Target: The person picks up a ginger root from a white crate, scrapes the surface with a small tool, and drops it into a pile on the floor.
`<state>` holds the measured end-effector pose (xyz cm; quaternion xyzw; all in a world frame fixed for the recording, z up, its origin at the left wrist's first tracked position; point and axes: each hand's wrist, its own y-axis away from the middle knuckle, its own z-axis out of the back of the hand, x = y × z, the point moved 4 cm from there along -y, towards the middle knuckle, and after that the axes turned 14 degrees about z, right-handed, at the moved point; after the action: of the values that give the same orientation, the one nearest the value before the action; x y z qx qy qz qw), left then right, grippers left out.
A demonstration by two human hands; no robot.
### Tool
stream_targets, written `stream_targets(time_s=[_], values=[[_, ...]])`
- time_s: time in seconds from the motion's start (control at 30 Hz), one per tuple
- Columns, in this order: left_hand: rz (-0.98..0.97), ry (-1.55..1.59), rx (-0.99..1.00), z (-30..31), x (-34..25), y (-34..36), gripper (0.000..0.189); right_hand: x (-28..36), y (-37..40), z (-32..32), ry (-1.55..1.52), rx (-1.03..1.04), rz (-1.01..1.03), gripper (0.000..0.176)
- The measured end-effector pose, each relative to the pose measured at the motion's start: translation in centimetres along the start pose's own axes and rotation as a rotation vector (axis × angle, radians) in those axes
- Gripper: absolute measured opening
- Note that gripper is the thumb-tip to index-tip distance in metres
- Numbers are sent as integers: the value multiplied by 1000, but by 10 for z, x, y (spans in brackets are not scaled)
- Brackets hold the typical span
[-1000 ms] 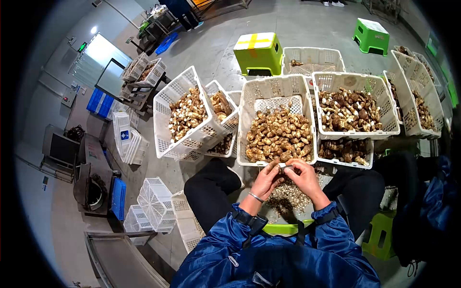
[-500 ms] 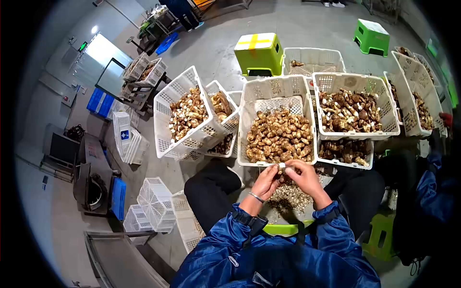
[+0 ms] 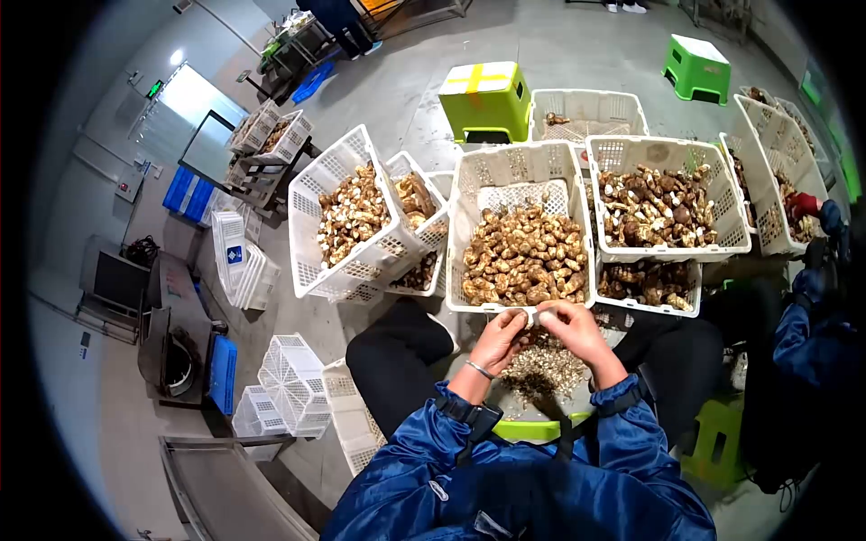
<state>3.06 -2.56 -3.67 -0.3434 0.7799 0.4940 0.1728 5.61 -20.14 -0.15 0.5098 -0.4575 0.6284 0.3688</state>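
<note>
Pinching hands: The left hand (image 3: 499, 344) and right hand (image 3: 577, 334) meet at the center, fingertips drawn close around a small pale item (image 3: 532, 316), mostly covered by the fingers.
Item's place: Near the front rim of the middle crate (image 3: 520, 308), above a pile of pale bits (image 3: 547, 368) between the knees.
Wrist: A thin silvery bracelet (image 3: 480, 370) circles the left one.
Middle crate: White plastic, holding brown and cream mushrooms (image 3: 525, 255).
Side crates: Mushrooms also fill a left crate (image 3: 307, 221) and a right crate (image 3: 741, 236), the latter above another crate of mushrooms.
Blue label: On stacked white crates at left, a blue label (image 3: 235, 254) bears a white emblem; its words are too small to read.
Lit sign: A green sign (image 3: 155, 88) glows high by the doorway, lettering unreadable.
Stool: Yellow tape forms a cross on the pale top of a lime stool (image 3: 487, 101).
Co-worker: A red-gloved hand (image 3: 803, 206) reaches into the far-right crate (image 3: 772, 185).
</note>
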Motion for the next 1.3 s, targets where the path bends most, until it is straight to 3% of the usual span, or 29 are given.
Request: stream_targets(time_s=[0.07,0.13,0.17,0.3,0.37,0.4,0.57,0.7,0.8,0.83,0.93,0.97,1.07,1.1,1.2,1.3], values=[[5,2,9,4,2,-5,29,-2,2,-4,190,-69,241,24],[47,50,81,8,6,-6,30,-28,1,-1,-66,-75,-105,24],[67,63,121,10,9,-10,34,-33,2,6,4,-107,-148,25],[121,116,254,4,6,-9,41,-32,2,8,82,-177,-5,24],[138,194,234,8,9,-12,41,-6,0,4,55,-105,68,25],[146,233,222,10,10,-12,41,-4,1,2,63,-52,12,25],[99,129,112,4,7,-8,41,10,1,-5,238,5,157,24],[129,50,131,4,1,-3,42,-1,2,0,-12,-6,-128,23],[123,55,54,1,-1,-1,42,6,0,-4,272,-52,297,23],[106,24,66,9,4,-9,41,4,2,-5,244,-81,254,25],[146,25,100,12,8,-11,40,-18,2,3,71,-9,-207,26],[147,35,129,11,7,-10,41,-23,2,4,34,-30,-215,27],[145,126,29,7,7,-9,40,-2,2,-4,155,-59,157,26],[154,133,75,8,9,-11,41,0,1,-5,249,-62,262,24],[185,150,211,13,13,-17,43,-16,4,1,140,-53,-104,23],[205,246,323,10,11,-13,46,-12,2,11,199,-182,-46,21]])
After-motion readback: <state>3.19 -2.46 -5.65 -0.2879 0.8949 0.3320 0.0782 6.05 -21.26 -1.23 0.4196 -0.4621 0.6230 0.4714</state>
